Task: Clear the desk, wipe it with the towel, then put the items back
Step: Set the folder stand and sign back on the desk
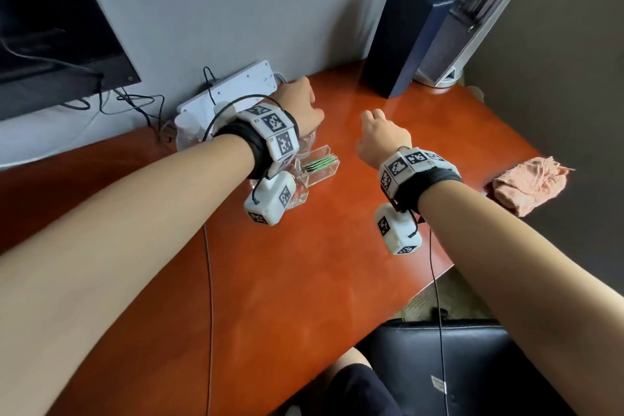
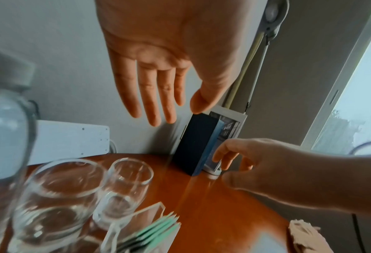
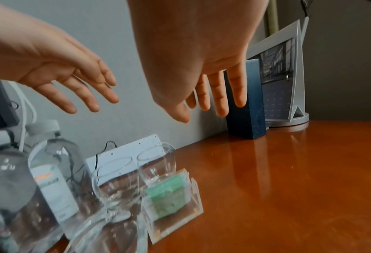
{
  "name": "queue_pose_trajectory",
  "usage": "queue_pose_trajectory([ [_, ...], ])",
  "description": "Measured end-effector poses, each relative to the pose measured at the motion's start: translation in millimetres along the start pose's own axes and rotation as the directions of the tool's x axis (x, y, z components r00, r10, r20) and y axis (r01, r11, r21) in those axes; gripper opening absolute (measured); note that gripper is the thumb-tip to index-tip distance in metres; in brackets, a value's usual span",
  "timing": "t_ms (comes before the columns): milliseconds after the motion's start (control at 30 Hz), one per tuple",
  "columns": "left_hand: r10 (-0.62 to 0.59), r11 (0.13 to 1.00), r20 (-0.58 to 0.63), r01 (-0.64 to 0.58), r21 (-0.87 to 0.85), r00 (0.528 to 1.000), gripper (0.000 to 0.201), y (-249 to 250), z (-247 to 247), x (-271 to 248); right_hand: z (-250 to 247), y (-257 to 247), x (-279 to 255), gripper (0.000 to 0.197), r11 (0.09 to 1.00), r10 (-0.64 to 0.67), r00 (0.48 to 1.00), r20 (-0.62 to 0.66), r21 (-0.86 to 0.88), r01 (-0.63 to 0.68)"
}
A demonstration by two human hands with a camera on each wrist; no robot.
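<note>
Both forearms reach over the orange desk (image 1: 304, 263), left hand (image 1: 299, 105) and right hand (image 1: 381, 137) empty with fingers (image 2: 152, 95) loosely spread above the glasses (image 2: 59, 188), while the crumpled pink towel (image 1: 526, 184) lies at the desk's right edge, long axis running left-right.

Below the left hand (image 1: 299, 101), on the desk (image 1: 304, 263), stand two glasses (image 2: 89, 188) side by side. A bottle (image 3: 52, 171) stands to their left, and an acrylic holder (image 1: 319, 167) with packets in it sits in front of them. A power strip (image 1: 233, 86) leans against the wall behind that hand. The right hand (image 1: 381, 138) hangs above bare desk, apart from the left. Ahead of it a tall box (image 1: 401, 37) stands by the wall, a picture frame (image 1: 472, 10) just to the box's right. A towel (image 1: 526, 184) lies to the right of the right hand, at the desk's edge.
</note>
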State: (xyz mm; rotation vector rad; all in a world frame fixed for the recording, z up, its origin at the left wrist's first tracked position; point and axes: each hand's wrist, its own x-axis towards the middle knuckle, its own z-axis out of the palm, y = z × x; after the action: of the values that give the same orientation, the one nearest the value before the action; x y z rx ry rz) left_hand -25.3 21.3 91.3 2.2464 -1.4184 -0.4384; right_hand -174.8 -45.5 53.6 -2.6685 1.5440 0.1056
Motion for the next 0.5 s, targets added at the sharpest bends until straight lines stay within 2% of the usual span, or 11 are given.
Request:
queue_pose_trajectory([
  [233,0.019,0.991,-0.122,-0.035,-0.126,0.992,0.027,43,-27,17,-39,12,11,0.034,0.995,0.031,0.997,-0.076,0.101,-0.023],
  [500,0.014,0.98,-0.152,-0.043,-0.194,0.988,0.026,71,-39,28,-65,40,19,0.033,0.989,0.087,0.986,-0.141,0.13,-0.068],
])
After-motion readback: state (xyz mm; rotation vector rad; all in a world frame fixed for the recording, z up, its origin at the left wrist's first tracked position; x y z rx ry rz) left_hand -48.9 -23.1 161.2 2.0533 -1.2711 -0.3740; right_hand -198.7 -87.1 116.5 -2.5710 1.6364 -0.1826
